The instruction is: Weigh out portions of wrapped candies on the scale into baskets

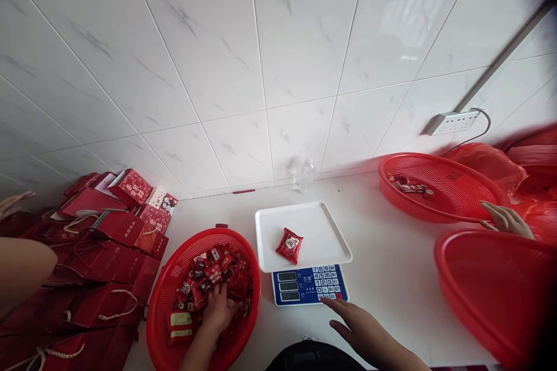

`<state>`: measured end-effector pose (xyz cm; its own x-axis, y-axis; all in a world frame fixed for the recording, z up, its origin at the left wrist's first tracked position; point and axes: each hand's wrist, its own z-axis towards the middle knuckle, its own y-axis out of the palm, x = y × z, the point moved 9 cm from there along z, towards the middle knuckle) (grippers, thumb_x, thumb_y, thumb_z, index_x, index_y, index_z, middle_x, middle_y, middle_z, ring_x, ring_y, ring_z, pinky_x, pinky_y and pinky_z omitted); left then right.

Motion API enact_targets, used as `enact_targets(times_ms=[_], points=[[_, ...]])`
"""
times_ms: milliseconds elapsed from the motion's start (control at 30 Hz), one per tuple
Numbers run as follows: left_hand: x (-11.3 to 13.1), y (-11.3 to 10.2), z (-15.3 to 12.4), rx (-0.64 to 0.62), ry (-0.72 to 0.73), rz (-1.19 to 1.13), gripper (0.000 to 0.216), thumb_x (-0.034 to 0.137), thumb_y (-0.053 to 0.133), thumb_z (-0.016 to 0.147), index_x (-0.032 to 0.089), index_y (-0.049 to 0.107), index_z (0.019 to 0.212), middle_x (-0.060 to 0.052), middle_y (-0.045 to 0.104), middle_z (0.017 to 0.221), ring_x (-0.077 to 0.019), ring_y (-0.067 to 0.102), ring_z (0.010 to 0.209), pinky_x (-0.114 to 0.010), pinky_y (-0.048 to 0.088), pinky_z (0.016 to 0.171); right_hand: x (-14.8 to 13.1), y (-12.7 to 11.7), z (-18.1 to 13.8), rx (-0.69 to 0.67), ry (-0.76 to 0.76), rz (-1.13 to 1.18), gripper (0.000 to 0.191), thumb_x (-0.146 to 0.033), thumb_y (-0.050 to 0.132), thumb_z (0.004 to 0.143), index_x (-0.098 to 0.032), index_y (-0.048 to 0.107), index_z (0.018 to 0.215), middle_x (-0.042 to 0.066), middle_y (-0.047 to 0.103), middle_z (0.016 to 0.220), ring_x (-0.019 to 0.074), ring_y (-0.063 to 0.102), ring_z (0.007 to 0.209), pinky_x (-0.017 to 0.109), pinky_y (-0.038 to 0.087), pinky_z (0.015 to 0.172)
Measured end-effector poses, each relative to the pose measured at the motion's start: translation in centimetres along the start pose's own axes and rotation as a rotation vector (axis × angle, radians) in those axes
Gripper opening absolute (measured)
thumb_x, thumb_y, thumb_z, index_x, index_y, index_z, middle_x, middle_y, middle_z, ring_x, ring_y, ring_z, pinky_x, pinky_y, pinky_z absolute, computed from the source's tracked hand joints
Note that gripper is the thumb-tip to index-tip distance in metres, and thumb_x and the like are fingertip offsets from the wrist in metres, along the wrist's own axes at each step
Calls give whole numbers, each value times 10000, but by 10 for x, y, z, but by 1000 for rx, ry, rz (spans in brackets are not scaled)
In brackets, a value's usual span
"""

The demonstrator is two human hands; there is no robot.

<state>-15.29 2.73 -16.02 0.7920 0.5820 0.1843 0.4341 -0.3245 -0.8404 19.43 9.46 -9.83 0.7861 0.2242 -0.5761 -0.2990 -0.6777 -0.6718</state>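
Note:
My left hand (217,308) reaches into a red plastic basket (159,316) and touches small wrapped packets (214,272); its fingers look stretched, their tips partly hidden among the wrappers. A yellowish-and-red packet (180,325) lies beside the wrist. My right hand (357,324) is open and holds nothing, with its fingertips at the lower edge of the keypad on a blue digital scale (307,287). On the scale's white tray (319,232) rests a single red wrapped packet (289,246).
Red gift bags (108,261) and boxes (130,185) crowd the left. To the right are a basket with a few packets (444,188), another red basket (487,290) and another person's hand (505,219). A clear bottle (307,177) stands by the wall, below a power strip (455,122).

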Motion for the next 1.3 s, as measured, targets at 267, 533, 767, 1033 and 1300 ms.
enact_targets(times_ms=[267,533,767,1033,1300], points=[[1,14,0,53,-51,6,644,154,549,684,113,362,1299,-191,352,1389,-295,416,1215,-349,342,948,-9,5,-2,-19,-17,28,498,-327,446,795,-256,492,1285,58,546,1295,252,525,1155,404,406,975],[-30,2,8,46,-122,-390,522,65,481,708,157,404,1216,-80,653,1061,-175,615,985,-224,433,814,7,-9,-4,25,27,19,509,-340,411,812,-226,472,1304,70,544,1296,258,476,1207,410,384,999],[-31,-50,-2,257,-116,-866,562,211,539,757,164,367,1290,-103,605,1176,-191,609,1012,-264,474,840,13,-17,-1,58,35,74,496,-369,403,817,-236,486,1289,67,555,1284,245,519,1157,382,399,979],[137,-61,-45,-44,215,-1443,726,312,650,697,276,303,1334,-67,599,1180,-197,611,995,-308,506,821,-62,-1,17,-118,-26,967,668,-524,572,740,-245,393,1320,90,611,1125,209,613,933,357,481,827],[215,-34,-48,-149,350,-1297,655,292,663,703,246,372,1288,-80,591,1192,-204,588,1025,-280,494,805,-60,-14,34,-21,19,1271,526,-458,688,658,-201,565,1100,-6,625,807,107,597,649,271,478,682]])
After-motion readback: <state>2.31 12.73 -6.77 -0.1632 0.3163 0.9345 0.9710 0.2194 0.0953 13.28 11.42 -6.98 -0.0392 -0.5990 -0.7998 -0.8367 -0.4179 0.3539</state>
